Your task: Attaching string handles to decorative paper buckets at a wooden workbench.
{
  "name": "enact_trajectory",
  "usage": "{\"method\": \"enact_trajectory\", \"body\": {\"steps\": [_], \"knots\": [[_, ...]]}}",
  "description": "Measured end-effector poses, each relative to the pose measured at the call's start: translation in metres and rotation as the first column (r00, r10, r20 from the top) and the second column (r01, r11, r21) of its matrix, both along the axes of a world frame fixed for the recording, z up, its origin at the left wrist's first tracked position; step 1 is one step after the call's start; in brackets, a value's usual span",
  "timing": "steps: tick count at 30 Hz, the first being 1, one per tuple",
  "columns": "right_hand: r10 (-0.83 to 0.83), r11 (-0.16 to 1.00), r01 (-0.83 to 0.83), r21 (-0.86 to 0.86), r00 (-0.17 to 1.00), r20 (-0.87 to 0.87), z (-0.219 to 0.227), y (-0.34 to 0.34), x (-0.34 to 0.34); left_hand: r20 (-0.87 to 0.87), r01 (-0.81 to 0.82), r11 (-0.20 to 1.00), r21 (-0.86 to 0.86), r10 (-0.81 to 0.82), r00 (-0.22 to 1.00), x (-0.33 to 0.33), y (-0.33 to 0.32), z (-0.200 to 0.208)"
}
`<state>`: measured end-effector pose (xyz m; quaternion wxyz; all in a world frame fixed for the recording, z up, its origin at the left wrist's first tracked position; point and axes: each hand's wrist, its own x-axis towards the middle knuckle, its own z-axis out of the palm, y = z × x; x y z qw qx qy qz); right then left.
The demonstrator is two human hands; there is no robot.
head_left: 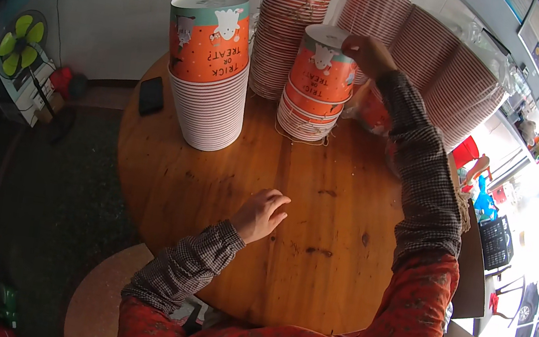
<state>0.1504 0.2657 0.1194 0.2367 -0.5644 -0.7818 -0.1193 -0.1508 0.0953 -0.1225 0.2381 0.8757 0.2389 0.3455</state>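
Here's the right hand (pixel 370 53), up at the far side of the round, varnished wooden table (pixel 281 280), its bent fingers at the upper right edge of a short stack of orange-and-teal paper cups (pixel 321 83) with cartoon figures and white rims. Those fingers are bunched close together, fingertips at the cup's edge, though I can't tell whether they're really pinching it. The stack stands upside down on the wood, closed white end up, with loose pale string (pixel 304 140) around its foot. Over to the left hand (pixel 261 217), well apart from every cup: it hovers above the near half of the table, fingers side by side and loosely curled, holding nothing. Just left of the short stack rises a taller column of matching inverted cups (pixel 206 77), mostly white rims below one printed cup, with a black smartphone (pixel 151 97) lying beside it. Behind stands another high column of cups tied with string (pixel 295 6), and to the right, clear plastic-wrapped rows of nested cups (pixel 427 49) lean back, partly behind the right forearm. Both forearms wear black-and-white checked sleeves (pixel 425 163) over a red patterned garment (pixel 414 313).
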Motion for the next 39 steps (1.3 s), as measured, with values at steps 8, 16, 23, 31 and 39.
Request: {"method": "enact_trajectory", "body": {"steps": [8,16,23,31,39], "knots": [[-0.076,0.996,0.079,0.034,0.995,-0.061,-0.019,-0.015,-0.008,-0.032,0.042,0.997,-0.057,-0.044,0.999,0.003,0.001,-0.01],[-0.139,0.988,0.142,0.052,0.988,-0.072,-0.026,-0.032,-0.025,-0.059,0.053,0.997,-0.053,-0.056,0.997,-0.001,0.001,-0.01],[-0.111,0.993,0.108,0.038,0.989,0.101,0.004,-0.035,-0.036,-0.078,0.031,0.993,-0.117,-0.04,0.996,-0.001,0.0,-0.004],[-0.062,0.981,0.045,0.189,0.994,0.089,0.056,-0.026,0.024,-0.057,0.042,0.997,-0.069,-0.046,0.997,-0.003,-0.001,-0.003],[0.019,0.998,-0.052,-0.045,0.837,-0.547,0.118,-0.037,0.141,-0.074,0.066,0.992,-0.103,-0.074,0.995,0.003,-0.002,0.0]]}}
